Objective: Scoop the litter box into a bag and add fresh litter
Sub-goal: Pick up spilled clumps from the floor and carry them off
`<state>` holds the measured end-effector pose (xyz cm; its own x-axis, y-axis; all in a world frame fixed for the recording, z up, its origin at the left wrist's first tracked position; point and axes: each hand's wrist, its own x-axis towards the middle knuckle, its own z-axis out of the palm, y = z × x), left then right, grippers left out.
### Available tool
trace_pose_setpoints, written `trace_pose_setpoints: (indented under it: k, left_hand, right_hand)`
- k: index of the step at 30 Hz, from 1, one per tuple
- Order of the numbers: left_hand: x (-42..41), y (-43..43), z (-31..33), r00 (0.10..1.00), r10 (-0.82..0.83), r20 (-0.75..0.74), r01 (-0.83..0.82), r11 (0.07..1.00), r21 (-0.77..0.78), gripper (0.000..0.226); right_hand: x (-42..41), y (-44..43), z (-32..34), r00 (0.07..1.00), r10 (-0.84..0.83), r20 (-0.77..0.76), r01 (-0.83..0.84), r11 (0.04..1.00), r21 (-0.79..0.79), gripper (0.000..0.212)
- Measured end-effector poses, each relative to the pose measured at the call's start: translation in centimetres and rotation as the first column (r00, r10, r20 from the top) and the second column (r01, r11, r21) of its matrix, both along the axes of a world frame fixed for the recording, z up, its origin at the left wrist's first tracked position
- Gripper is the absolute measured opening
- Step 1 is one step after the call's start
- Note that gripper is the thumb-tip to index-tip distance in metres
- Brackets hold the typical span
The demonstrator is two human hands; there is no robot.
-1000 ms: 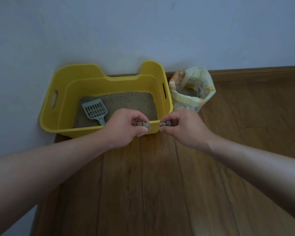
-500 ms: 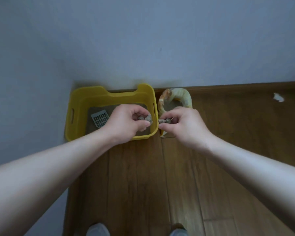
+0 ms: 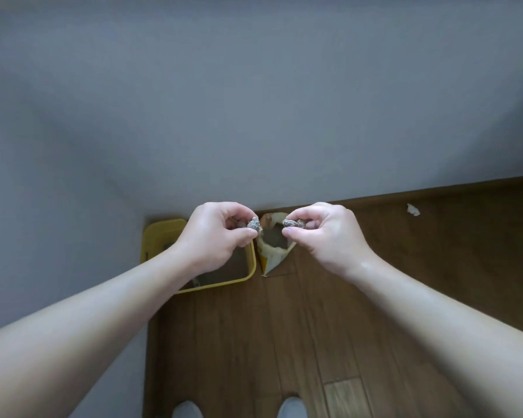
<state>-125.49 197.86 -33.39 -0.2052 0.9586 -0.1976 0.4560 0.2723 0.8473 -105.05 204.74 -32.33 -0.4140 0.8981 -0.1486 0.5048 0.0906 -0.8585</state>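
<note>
A yellow litter box (image 3: 154, 236) with sandy litter stands on the floor in the corner, mostly hidden behind my left arm. Right of it sits an open pale bag (image 3: 273, 254) holding dark litter. My left hand (image 3: 215, 236) pinches a grey litter clump (image 3: 253, 223) above the box's right edge. My right hand (image 3: 323, 236) pinches another grey clump (image 3: 295, 223) above the bag's mouth. Both hands are raised well above the floor, a short gap apart. The scoop is hidden from view.
A grey wall fills the upper half and the left side. Brown wooden floor (image 3: 314, 342) runs forward and right. A small white scrap (image 3: 412, 209) lies by the skirting board at right. Two light shoe tips (image 3: 239, 410) show at the bottom edge.
The view has risen and pulled back from the box and bag. Both hands lifted with their clumps and moved slightly apart; the right one now hangs over the bag.
</note>
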Motion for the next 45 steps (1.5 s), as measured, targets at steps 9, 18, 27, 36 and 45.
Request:
trace_pose_setpoints:
  k: [9,18,27,36,45]
  left_hand:
    - [2.0,-1.1,14.7,1.0,0.02,-0.023,-0.019,0.999,0.045,0.019]
    - [4.0,-2.6,26.8,0.997,0.058,-0.044,-0.05,0.985,0.166,0.017]
    - [8.9,-5.5,33.9,1.0,0.019,-0.011,-0.016,0.973,0.229,0.023]
    - [15.6,-6.1,36.8,0.95,-0.31,-0.027,0.307,0.92,0.245,0.02]
    - [26.7,-11.4,38.9,0.74,-0.661,-0.124,0.668,0.701,0.251,0.022]
  right_hand:
    - [3.8,-1.9,14.4,0.975,-0.2,-0.102,0.195,0.979,-0.053,0.012]
    - [6.6,-4.1,25.6,0.939,-0.288,-0.187,0.293,0.956,-0.002,0.01]
    - [11.4,-9.2,33.1,0.904,-0.386,-0.184,0.402,0.914,0.056,0.011]
    - [16.5,-17.8,35.6,0.719,-0.67,-0.182,0.693,0.712,0.114,0.006]
    - [24.8,-31.2,36.3,0.421,-0.893,-0.158,0.904,0.4,0.149,0.006]
